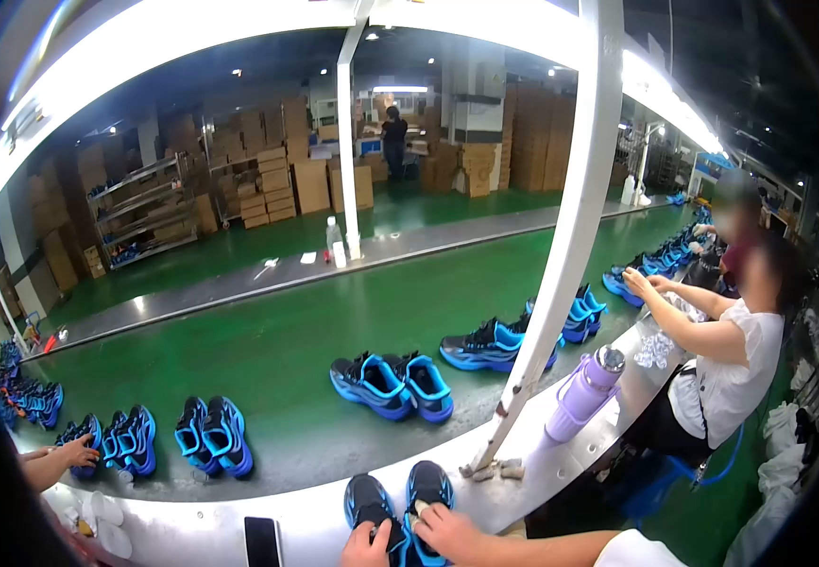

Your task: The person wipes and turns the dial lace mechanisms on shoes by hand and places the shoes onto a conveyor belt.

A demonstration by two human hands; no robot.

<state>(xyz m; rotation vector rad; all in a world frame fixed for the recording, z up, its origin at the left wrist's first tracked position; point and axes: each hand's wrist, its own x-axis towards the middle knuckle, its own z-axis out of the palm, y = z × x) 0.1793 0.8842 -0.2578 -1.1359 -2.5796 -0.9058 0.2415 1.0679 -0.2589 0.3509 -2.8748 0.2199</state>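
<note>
In front of me on the metal ledge is a pair of black and blue sneakers, toes pointing away. My left hand [366, 546] has its fingers bent over the lacing area of the left sneaker [367, 493]. On the right sneaker [429, 484], my right hand [449, 533] grips near the tongue and laces, with pale covers on some fingertips. The openings of both shoes are partly hidden by my hands and the frame's bottom edge. A black phone [261, 541] lies flat to the left of the pair.
A green conveyor belt [287, 350] carries several sneaker pairs [392, 386]. To the right stand a white post [561, 236], small tan pieces [499, 470] and a purple bottle [584, 395]. A co-worker [735, 350] handles shoes there; another person's hand [79, 452] touches sneakers at left.
</note>
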